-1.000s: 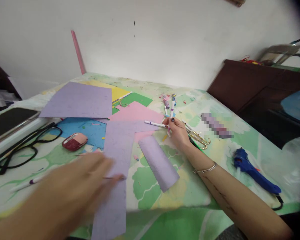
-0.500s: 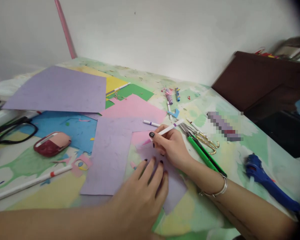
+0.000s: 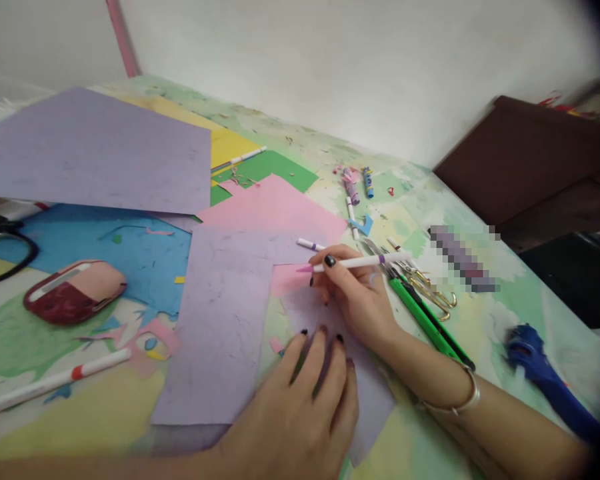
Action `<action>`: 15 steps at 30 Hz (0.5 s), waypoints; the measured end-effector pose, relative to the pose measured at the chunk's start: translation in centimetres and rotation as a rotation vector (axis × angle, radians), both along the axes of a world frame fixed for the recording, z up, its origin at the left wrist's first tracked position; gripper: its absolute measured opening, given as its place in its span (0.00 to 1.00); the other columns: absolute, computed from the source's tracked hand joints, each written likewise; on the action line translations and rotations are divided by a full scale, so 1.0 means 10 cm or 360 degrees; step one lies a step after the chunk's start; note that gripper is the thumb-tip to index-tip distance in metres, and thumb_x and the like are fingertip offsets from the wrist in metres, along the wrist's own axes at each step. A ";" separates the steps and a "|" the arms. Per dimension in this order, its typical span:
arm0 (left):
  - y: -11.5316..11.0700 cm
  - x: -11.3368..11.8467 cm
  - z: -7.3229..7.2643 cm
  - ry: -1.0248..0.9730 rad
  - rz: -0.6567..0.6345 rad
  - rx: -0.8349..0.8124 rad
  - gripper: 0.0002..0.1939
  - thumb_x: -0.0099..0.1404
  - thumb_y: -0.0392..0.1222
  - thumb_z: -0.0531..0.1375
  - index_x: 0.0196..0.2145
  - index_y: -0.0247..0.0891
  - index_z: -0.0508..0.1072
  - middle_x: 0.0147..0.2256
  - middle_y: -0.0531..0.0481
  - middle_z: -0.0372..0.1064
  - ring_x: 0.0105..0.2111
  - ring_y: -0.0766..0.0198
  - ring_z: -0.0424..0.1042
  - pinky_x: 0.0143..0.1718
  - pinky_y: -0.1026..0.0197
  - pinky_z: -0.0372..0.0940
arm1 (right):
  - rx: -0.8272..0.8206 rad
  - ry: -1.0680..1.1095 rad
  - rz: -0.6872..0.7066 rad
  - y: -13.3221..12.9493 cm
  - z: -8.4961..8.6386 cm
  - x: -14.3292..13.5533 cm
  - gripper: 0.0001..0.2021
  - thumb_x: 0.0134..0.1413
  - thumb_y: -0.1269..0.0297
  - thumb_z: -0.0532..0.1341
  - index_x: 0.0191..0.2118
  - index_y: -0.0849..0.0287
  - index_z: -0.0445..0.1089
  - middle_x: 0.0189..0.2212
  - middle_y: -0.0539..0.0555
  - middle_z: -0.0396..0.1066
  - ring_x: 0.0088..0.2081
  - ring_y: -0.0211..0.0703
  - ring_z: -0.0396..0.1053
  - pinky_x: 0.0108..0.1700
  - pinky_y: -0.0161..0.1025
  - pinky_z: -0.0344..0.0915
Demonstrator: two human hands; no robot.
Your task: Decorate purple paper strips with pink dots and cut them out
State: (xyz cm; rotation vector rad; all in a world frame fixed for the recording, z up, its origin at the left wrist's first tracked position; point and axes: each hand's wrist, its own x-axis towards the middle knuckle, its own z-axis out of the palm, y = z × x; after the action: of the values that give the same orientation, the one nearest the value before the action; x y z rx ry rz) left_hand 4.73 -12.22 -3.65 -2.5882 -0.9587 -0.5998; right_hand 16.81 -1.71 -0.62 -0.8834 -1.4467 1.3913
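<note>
Lying right of a maroon-and-pink case [image 3: 75, 290] and a purple sheet [image 3: 225, 320], the left hand [image 3: 303, 400] covers a purple piece [image 3: 373, 410] — fingers slightly spread. The right hand [image 3: 363, 297] grips a white marker [image 3: 367, 261], pink tip leftward — beyond, a green cutter [image 3: 425, 317] and blue glue gun [image 3: 553, 383].

I have my left hand [image 3: 303, 400] palm down, its fingers lightly bent and a little apart, dark nails pointing forward, while the left forearm [image 3: 155, 468] comes in low along the bottom left of the head view. My right hand [image 3: 363, 300] sits just beyond it, closed in a pinch — thumb [image 3: 344, 275] laid forward, the other fingers curled in beneath. The right forearm [image 3: 515, 417] reaches in from the lower right, slanting inward to a nearly straight wrist [image 3: 410, 353].
</note>
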 end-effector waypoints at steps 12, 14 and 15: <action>0.03 0.01 -0.06 -0.0054 0.0054 -0.0090 0.18 0.64 0.42 0.53 0.50 0.33 0.65 0.49 0.36 0.68 0.49 0.37 0.67 0.49 0.38 0.53 | 0.0052 -0.0500 0.0128 0.15 0.06 0.17 0.09 0.42 0.72 0.65 0.25 0.60 0.63 0.17 0.44 0.63 0.19 0.30 0.59 0.20 0.29 0.55; 0.03 0.01 -0.06 -0.0047 0.0070 -0.0093 0.18 0.63 0.41 0.53 0.50 0.33 0.63 0.48 0.32 0.67 0.49 0.36 0.67 0.49 0.39 0.55 | 0.0107 -0.0526 0.0170 0.14 0.05 0.17 0.10 0.43 0.72 0.65 0.24 0.59 0.60 0.17 0.44 0.62 0.18 0.30 0.57 0.19 0.29 0.52; 0.03 0.01 -0.06 -0.0044 0.0076 -0.0089 0.18 0.63 0.41 0.53 0.50 0.33 0.62 0.48 0.30 0.67 0.49 0.36 0.68 0.48 0.39 0.56 | 0.0150 -0.0536 0.0185 0.14 0.05 0.17 0.12 0.44 0.71 0.65 0.22 0.59 0.59 0.17 0.44 0.61 0.18 0.29 0.55 0.19 0.30 0.50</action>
State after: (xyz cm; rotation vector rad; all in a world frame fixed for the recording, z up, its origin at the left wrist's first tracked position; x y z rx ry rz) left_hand 4.87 -11.90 -4.26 -2.6039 -1.0575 -0.6063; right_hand 18.53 -0.33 -0.12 -1.0220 -1.8279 1.2882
